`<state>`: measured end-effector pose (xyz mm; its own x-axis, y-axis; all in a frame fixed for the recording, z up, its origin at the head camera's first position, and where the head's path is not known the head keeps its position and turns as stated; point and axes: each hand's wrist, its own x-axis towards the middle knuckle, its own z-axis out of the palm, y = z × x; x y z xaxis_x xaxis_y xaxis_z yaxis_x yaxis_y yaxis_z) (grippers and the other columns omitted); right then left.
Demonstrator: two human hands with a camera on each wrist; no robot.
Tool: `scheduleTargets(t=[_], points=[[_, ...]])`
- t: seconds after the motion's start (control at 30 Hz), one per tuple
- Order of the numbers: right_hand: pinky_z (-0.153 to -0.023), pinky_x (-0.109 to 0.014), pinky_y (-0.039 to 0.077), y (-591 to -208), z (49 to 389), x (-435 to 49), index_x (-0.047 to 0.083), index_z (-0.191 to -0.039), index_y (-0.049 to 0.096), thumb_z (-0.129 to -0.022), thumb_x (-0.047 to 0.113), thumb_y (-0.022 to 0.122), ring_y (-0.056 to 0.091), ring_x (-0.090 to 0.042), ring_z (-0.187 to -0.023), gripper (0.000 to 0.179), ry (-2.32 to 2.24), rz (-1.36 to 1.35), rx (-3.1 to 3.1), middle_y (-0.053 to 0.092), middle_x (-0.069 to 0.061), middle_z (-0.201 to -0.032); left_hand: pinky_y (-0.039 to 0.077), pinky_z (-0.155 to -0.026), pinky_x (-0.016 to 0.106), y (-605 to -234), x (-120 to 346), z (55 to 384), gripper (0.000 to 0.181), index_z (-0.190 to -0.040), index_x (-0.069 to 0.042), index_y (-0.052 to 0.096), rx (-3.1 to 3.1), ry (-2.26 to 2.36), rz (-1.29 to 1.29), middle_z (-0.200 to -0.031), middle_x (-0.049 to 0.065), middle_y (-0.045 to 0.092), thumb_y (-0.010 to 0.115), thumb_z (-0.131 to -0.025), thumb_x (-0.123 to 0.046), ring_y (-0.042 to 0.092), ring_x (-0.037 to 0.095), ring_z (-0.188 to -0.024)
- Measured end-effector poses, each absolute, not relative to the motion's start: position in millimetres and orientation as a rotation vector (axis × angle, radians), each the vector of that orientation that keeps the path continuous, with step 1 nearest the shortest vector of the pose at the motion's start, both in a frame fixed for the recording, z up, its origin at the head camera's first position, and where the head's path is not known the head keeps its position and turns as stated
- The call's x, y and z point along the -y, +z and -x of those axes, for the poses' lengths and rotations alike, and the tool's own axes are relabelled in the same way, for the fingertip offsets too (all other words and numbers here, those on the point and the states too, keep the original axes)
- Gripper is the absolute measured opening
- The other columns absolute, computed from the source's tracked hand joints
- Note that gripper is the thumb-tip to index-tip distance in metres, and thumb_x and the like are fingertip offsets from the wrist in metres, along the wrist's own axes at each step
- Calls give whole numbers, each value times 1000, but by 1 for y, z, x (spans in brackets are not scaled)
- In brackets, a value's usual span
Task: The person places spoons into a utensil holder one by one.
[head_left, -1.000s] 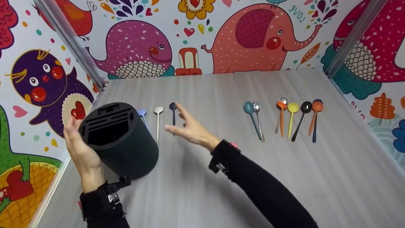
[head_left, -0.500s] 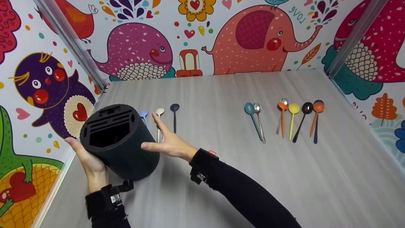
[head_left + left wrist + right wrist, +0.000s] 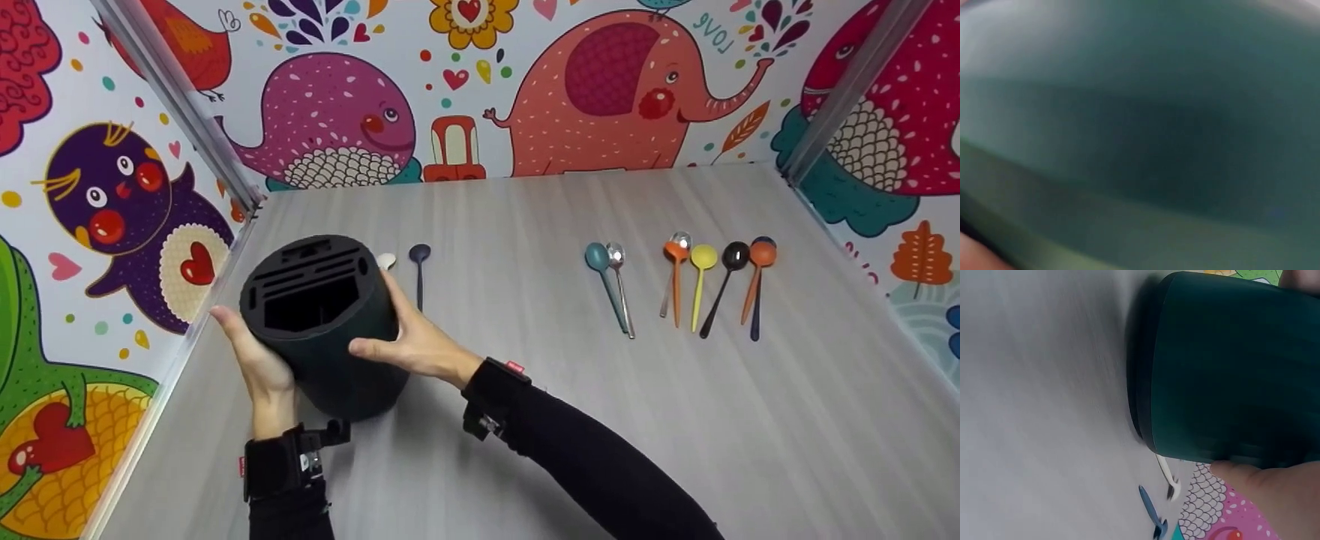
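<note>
**Head view.** The holder (image 3: 330,369) is at the left part of the tabletop (image 3: 510,300), slotted end up. Your left hand (image 3: 264,371) sits against its left side, thumb straight and clear of the wall; its other fingers are hidden, so you cannot tell how they lie. Your right hand (image 3: 426,346) takes the opposite side, thumb and index finger straight and spread along the wall. This opposed placement probably balances a body too broad for one hand, and it leaves the slots and large opening uncovered. The white spoon (image 3: 387,260) is partly hidden behind the holder; the navy spoon (image 3: 419,259) lies just beyond your right hand. Further spoons (image 3: 703,259) lie well apart on the right, handles toward you, an arrangement that presumably suits pickup.

**Left wrist view.** The holder's wall, blurred, fills most of the view, likely because the camera sits close to it. The state of your left fingers cannot be read here.

**Right wrist view.** The holder's base is at or just above the tabletop; shadow prevents confirming contact. A right finger lies along the wall, presumably for lateral steadying.
</note>
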<state>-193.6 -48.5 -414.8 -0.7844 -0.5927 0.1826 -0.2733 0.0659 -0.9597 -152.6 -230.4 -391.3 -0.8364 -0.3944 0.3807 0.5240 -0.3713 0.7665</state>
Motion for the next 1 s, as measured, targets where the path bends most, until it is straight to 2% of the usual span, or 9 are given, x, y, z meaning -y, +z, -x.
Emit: scheduleTargets(t=[0.13, 0.2, 0.3, 0.5, 0.53, 0.67, 0.8, 0.93, 1.0], points=[[-120, -46, 14, -402, 199, 37, 44, -149, 2, -70, 66, 70, 12, -6, -147, 106, -1851, 945, -2059, 8, 16, -159, 43, -102, 30, -376, 219, 158, 85, -128, 8, 54, 1350, -2162, 185, -119, 17, 64, 16, -96, -62, 61, 25, -111], [-120, -49, 14, -393, 204, 30, 42, -150, 4, -70, 65, 70, 15, -9, -147, 107, -1909, 975, -2021, 11, 13, -160, 39, -108, 30, -366, 211, 163, 84, -130, 7, 52, 1372, -2145, 172, -126, 20, 60, 14, -96, -60, 57, 27, -118], [-118, -51, 17, -380, 211, 15, 43, -150, 7, -67, 65, 72, 21, -12, -145, 107, -1973, 948, -1965, 16, 10, -159, 21, -118, 22, -349, 197, 172, 77, -146, 0, 33, 1450, -2114, 64, -153, 12, 36, 11, -97, -55, 34, 15, -141], [-113, -54, 28, -358, 228, -26, 47, -148, 8, -66, 65, 73, 33, -20, -139, 106, -2005, 814, -2057, 22, 11, -156, 28, -117, 31, -323, 161, 202, 75, -146, -4, 34, 1478, -2302, 220, -150, 15, 39, 4, -98, -53, 40, 22, -137], [-112, -54, 29, -355, 231, -33, 46, -149, 7, -67, 65, 73, 32, -21, -140, 107, -2002, 807, -2085, 20, 11, -157, 29, -117, 33, -322, 155, 209, 75, -145, -4, 36, 1479, -2324, 274, -148, 16, 41, 3, -98, -52, 41, 23, -136], [-114, -57, 24, -345, 239, -64, 39, -152, 6, -71, 59, 73, 24, -23, -144, 108, -1996, 777, -2166, 15, 6, -160, 19, -120, 26, -327, 130, 234, 69, -149, -5, 28, 1567, -2269, 303, -156, 11, 29, 2, -100, -46, 28, 15, -144], [-116, -56, 19, -339, 239, -91, 34, -153, 8, -79, 44, 73, 20, -22, -145, 99, -2012, 728, -2191, 19, 1, -159, 24, -119, 32, -336, 107, 250, 75, -144, -7, 39, 1589, -2401, 412, -147, 12, 42, -3, -98, -49, 38, 20, -138], [-119, -52, 14, -346, 241, -111, 34, -153, 5, -87, 35, 66, 10, -19, -149, 90, -2033, 697, -2171, 9, 4, -162, 14, -121, 26, -348, 90, 261, 65, -150, -14, 27, 1648, -2456, 392, -158, 0, 27, -1, -100, -45, 21, 9, -146], [-120, -51, 12, -354, 244, -119, 34, -153, 3, -90, 32, 61, 4, -17, -150, 86, -2050, 694, -2149, 3, 7, -162, 11, -122, 26, -355, 82, 265, 63, -152, -13, 22, 1677, -2474, 385, -160, 0, 20, 0, -101, -43, 16, 11, -148]])
